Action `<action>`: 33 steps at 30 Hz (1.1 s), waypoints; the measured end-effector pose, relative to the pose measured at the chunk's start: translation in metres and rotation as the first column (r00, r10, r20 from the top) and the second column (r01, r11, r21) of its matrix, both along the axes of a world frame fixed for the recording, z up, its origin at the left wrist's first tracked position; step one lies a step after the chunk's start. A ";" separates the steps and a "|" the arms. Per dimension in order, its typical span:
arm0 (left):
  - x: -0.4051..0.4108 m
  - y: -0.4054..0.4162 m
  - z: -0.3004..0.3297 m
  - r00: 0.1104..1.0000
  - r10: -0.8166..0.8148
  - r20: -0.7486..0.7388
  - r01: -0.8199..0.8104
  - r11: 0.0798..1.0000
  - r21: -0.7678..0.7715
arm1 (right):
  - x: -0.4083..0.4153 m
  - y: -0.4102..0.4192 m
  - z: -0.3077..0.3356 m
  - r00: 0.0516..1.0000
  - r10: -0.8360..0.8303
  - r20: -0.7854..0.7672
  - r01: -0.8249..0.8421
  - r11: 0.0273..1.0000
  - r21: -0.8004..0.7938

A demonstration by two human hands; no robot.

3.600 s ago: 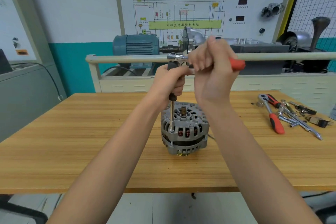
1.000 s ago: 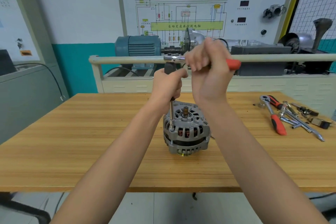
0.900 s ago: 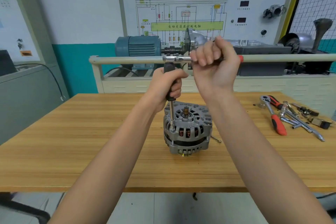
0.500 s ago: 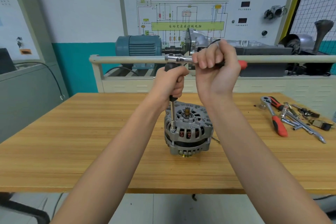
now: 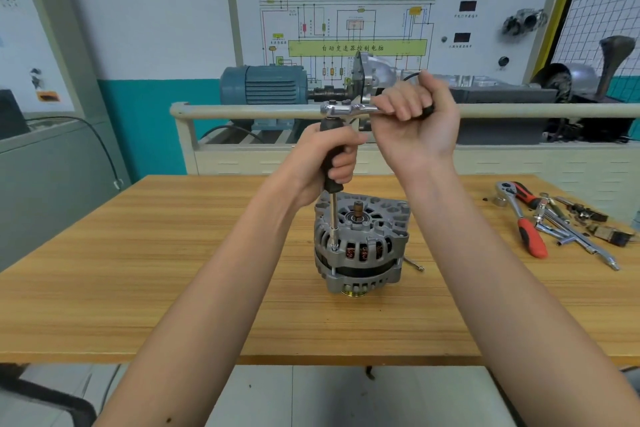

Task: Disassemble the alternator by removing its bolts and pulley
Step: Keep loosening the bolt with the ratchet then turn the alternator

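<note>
A grey alternator [image 5: 360,246] stands upright in the middle of the wooden table [image 5: 173,253], its shaft pointing up. A long socket driver [image 5: 333,218] stands vertically on a bolt at the alternator's left rim. My left hand [image 5: 329,159] grips the driver's black handle. A chrome ratchet [image 5: 346,110] sits on top of the driver, and my right hand [image 5: 415,118] grips its handle, hiding most of it. A loose bolt [image 5: 414,263] lies on the table just right of the alternator.
At the table's right end lie a red-handled ratchet [image 5: 526,225], extension bars [image 5: 575,236] and small parts. Behind the table runs a pale rail [image 5: 249,112], with a blue motor [image 5: 263,87] and a wiring panel beyond.
My right hand has swung the ratchet handle back and forth over the driver; the red end of the handle is now hidden by my fist. My left hand stays on the driver.
</note>
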State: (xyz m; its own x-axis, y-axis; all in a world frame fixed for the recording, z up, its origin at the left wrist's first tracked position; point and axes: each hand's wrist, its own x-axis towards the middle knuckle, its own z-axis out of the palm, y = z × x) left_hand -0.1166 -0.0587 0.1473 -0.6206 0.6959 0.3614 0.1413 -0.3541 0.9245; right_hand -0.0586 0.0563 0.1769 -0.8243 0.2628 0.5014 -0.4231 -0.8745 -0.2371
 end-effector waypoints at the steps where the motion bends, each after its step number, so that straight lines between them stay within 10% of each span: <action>1: 0.001 0.001 0.001 1.000 -0.025 0.000 0.025 0.999 -0.024 | -0.001 0.002 0.000 0.999 0.034 0.008 -0.033 0.998 -0.059; 8: 0.007 0.011 -0.002 0.971 0.234 0.042 -0.233 0.972 -0.009 | 0.011 -0.016 -0.009 0.950 -0.291 -0.111 0.301 0.949 0.094; 15: 0.015 0.016 -0.004 0.878 0.468 0.100 -0.475 0.877 0.066 | 0.016 -0.052 -0.020 0.523 -0.635 -0.569 0.852 0.413 0.323; 22: 0.009 0.005 -0.004 0.949 0.316 -0.026 -0.314 0.948 0.046 | 0.011 -0.019 -0.002 0.973 -0.207 -0.102 0.218 0.970 0.107; 26: 0.009 0.002 0.001 0.996 0.087 0.002 -0.086 0.996 -0.037 | 0.005 -0.001 0.002 0.999 0.036 0.039 -0.031 0.991 -0.131; 33: 0.010 0.005 0.000 0.981 0.190 0.026 -0.188 0.980 -0.061 | 0.017 -0.020 -0.009 0.954 -0.280 -0.103 0.289 0.953 0.088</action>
